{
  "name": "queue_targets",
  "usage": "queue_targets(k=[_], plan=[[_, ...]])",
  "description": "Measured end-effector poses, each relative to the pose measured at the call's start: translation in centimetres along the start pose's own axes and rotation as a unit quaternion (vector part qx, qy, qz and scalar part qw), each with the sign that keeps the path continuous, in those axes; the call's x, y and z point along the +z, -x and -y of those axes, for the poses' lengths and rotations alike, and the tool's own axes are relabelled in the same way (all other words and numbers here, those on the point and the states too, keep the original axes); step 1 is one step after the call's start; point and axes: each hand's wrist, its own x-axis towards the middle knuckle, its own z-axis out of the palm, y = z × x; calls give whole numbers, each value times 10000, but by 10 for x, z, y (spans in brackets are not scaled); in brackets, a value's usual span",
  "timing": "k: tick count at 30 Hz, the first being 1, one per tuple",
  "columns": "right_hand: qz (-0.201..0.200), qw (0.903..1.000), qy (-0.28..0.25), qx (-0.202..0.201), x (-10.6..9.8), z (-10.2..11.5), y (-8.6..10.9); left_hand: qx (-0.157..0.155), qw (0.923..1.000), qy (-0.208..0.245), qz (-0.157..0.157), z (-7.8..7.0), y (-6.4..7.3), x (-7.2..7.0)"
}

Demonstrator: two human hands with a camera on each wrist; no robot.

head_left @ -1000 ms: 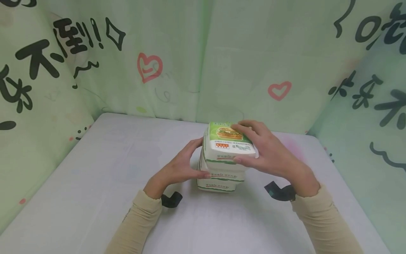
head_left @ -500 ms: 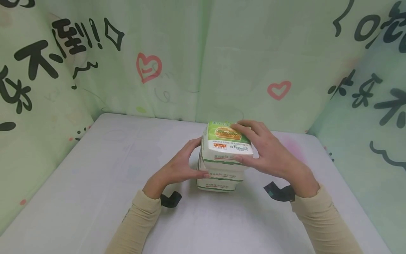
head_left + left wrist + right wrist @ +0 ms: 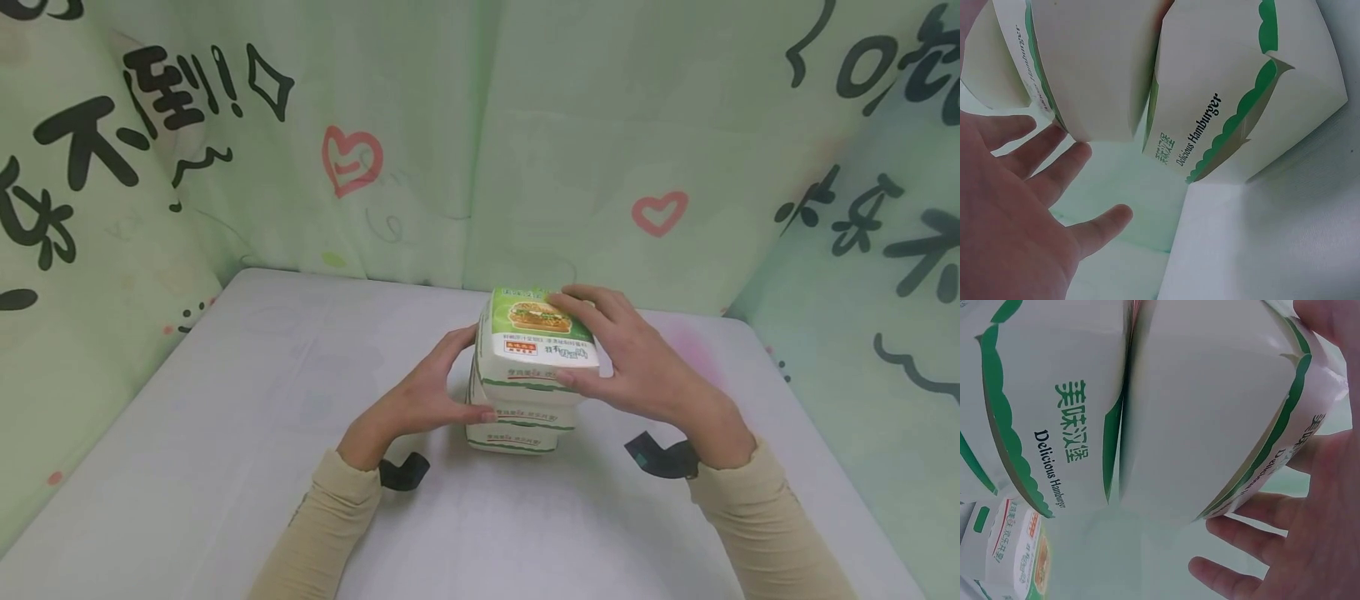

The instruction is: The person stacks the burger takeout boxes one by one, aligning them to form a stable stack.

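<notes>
Three white and green paper hamburger boxes stand stacked and slightly skewed. On the top box is a burger picture; my right hand holds it, thumb on the front edge and fingers over the lid's right side. My left hand grips the middle box at its left, with the thumb on the front corner. In the left wrist view some fingertips meet that box's lid edge, while the little finger stands apart. Underneath, the bottom box rests on the table.
A further hamburger box shows low in the right wrist view, hidden in the head view. The white-covered table is bounded by a pale green printed curtain at the back and sides.
The top box has shifted slightly left over the stack with my right hand on it, then stayed there. My left hand has hardly moved.
</notes>
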Motion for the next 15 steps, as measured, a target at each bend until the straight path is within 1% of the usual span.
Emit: queue_targets(k=[9,15], plan=[[-84,10000,-15,16,1,-1,-1,79,10000,16,-13,2,1,0],[-108,9999,-53,28,1,-2,-1,69,10000,-46,-14,4,0,-1]])
